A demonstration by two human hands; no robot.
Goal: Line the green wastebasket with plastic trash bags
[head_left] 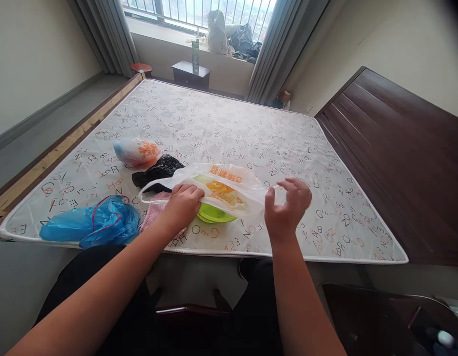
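My left hand (185, 200) is closed on the near edge of a white plastic bag (247, 177) with orange print. Its left handle loop sticks out past that hand. Beneath the bag, a lime-green bowl or basin (216, 213) partly shows; the bag covers the rest. At the bag's right end is my right hand (288, 202), its thumb and fingers apart, close to or touching the plastic. A pink cloth (154, 211) lies under my left wrist, with a black plastic bag (160, 170) just beyond it.
All this lies on a letter-patterned mattress (288, 148). A blue plastic bag (99, 222) with a red cord sits at the near left edge. Farther back is a filled white bag (136, 151). The dark headboard (395, 163) stands at right, a small table (392, 316) at lower right.
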